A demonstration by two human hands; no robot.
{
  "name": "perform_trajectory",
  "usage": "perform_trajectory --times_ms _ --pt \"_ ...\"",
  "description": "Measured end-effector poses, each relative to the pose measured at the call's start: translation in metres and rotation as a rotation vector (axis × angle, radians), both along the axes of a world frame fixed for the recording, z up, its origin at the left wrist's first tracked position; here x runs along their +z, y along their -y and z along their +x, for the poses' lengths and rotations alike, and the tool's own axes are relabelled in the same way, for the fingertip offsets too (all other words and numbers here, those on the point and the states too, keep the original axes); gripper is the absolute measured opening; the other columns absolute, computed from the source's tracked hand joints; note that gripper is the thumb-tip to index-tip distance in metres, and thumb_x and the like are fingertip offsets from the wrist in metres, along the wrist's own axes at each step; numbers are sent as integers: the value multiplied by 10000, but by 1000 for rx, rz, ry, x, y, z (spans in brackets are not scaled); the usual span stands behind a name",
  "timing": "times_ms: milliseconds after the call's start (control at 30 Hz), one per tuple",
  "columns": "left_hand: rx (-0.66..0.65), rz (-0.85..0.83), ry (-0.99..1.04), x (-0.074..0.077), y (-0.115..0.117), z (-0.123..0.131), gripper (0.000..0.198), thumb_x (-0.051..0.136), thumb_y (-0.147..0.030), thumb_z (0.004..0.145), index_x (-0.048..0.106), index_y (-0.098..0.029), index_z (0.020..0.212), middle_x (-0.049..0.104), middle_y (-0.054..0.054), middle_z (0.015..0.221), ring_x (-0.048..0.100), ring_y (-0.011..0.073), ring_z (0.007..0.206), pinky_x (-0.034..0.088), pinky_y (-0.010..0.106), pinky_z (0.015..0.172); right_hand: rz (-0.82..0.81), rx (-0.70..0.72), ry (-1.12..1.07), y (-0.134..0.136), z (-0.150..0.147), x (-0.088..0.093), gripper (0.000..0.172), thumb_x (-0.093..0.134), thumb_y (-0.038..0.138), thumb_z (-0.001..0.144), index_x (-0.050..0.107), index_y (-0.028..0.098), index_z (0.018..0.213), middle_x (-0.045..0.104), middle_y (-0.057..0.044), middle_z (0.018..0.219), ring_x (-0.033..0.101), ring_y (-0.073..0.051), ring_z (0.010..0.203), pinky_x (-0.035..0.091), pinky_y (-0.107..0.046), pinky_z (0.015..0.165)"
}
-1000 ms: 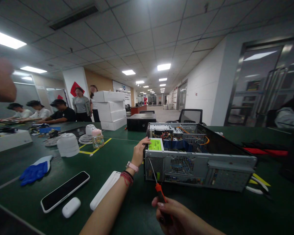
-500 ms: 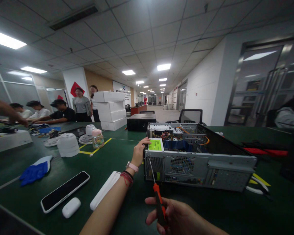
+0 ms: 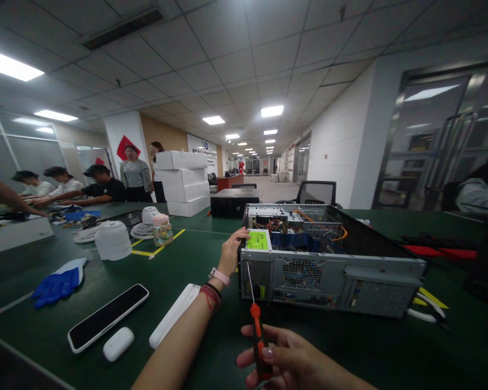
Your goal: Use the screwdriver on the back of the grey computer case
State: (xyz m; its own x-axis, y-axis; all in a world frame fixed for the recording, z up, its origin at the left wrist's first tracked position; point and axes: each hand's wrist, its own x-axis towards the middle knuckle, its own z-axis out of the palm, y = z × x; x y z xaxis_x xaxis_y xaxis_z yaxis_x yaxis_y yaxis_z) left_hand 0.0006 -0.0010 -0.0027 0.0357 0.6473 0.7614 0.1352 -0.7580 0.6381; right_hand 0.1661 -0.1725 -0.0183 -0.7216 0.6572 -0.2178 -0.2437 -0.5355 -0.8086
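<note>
An open desktop computer case (image 3: 329, 281) lies on its side on the green table, its rear panel facing me and cables showing inside. My left hand (image 3: 231, 252) grips the case's near left corner, thumb beside a green-labelled power supply (image 3: 258, 240). My right hand (image 3: 287, 360) is closed round the orange and black handle of a screwdriver (image 3: 255, 319). The screwdriver's shaft points up and its tip touches the rear panel near the top left corner.
A phone (image 3: 108, 316), a white earbud case (image 3: 118, 343) and a white flat bar (image 3: 174, 314) lie to my left. Farther left are a blue glove (image 3: 59, 284), white fan parts (image 3: 113, 240) and a jar (image 3: 162, 229). Pliers (image 3: 429, 309) lie right of the case. Several people sit at the far left.
My right hand has slid a little left and up along the screwdriver, its fingers loosening and re-closing on the handle. A co-worker's arm at the far left dropped to the table.
</note>
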Motion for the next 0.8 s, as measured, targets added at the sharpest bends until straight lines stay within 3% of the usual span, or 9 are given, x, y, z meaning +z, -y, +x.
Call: perform_trajectory --times_ms 233,500,633,800 --pt "3 11 -2 -1 -2 0 360 326 -288 880 656 -155 833 655 93 1101 521 213 1176 341 372 1045 70 6 98 -6 -1 -13 471 755 311 644 535 133 1021 663 -103 966 645 -184 850 454 -278 697" --pt "0 1 -10 1 1 0 347 325 -268 880 651 -158 836 649 90 1116 513 209 1186 337 372 1047 163 15 185 -8 -1 -17 471 727 387 663 492 157 1001 664 -78 902 657 -195 814 453 -271 657" --pt "-5 -7 -1 2 2 0 335 331 -248 869 650 -154 830 650 95 1115 516 215 1180 336 381 1048 216 17 250 -9 -1 -15 483 716 428 652 478 165 981 656 -38 806 645 -142 659 397 -198 529" --pt "-6 1 -1 1 1 0 337 325 -251 872 647 -160 830 651 92 1112 517 214 1179 339 391 1048 275 3 261 -12 0 -19 507 721 446 623 459 162 951 630 -13 725 458 -40 418 316 -179 416"
